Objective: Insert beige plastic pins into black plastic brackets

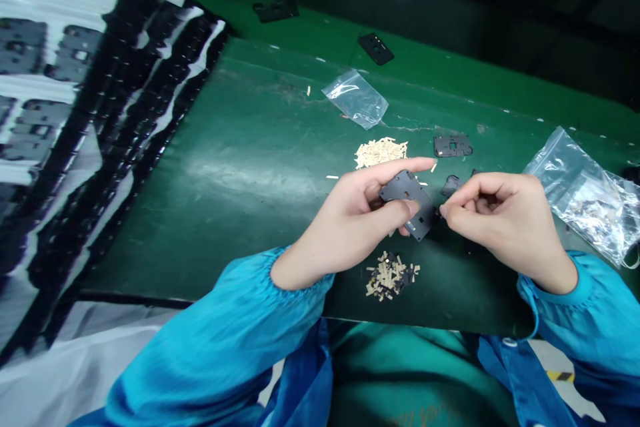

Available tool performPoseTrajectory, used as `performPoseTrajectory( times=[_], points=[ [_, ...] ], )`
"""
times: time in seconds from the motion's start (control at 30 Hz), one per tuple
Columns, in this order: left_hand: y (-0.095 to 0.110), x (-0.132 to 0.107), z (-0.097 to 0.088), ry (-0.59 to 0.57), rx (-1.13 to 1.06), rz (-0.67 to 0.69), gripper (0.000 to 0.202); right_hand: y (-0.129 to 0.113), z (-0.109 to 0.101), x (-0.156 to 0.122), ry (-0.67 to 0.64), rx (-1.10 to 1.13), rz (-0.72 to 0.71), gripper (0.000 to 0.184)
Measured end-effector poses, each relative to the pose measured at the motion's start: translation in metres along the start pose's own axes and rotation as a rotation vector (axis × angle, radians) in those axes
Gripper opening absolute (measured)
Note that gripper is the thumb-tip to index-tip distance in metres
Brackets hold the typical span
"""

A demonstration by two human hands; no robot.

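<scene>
My left hand (360,213) is closed on a flat black plastic plate (419,217) with small cut-outs, tilted above the green table. Its thumb lies across the plate's face and its index finger points out past the top edge. Close to the plate's right edge, my right hand (500,213) pinches thumb and index finger together; whatever is between the fingertips is too small to make out. Beyond my left hand lies a pile of pale small strips (381,152). A second heap of strips mixed with dark bits (391,277) sits nearer my body.
Another black plate (453,145) lies beyond my hands, with a dark piece (451,185) near my right fingers. Further back are a clear zip bag (356,99) and black plates (377,49). A filled clear bag (595,193) lies at right. Stacked trays (150,80) stand at left.
</scene>
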State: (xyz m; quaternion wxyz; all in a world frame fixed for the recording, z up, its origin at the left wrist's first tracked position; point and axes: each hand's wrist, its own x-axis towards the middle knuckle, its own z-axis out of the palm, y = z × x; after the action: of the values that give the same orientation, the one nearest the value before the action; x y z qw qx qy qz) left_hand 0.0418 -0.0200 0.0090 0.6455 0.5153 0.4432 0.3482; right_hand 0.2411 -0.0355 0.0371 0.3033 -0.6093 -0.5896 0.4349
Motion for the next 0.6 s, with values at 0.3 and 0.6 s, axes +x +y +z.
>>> performPoseTrajectory(
  times=[0.3, 0.6],
  points=[
    [-0.0016, 0.0010, -0.0020, -0.001, -0.003, -0.014, 0.049, 0.0006, -0.0017, -0.0024, -0.002, 0.010, -0.004, 0.009],
    [-0.0004, 0.0013, -0.0019, -0.005, 0.013, -0.021, 0.049, -0.0002, -0.0002, -0.0052, 0.033, -0.027, -0.034, 0.010]
  ],
)
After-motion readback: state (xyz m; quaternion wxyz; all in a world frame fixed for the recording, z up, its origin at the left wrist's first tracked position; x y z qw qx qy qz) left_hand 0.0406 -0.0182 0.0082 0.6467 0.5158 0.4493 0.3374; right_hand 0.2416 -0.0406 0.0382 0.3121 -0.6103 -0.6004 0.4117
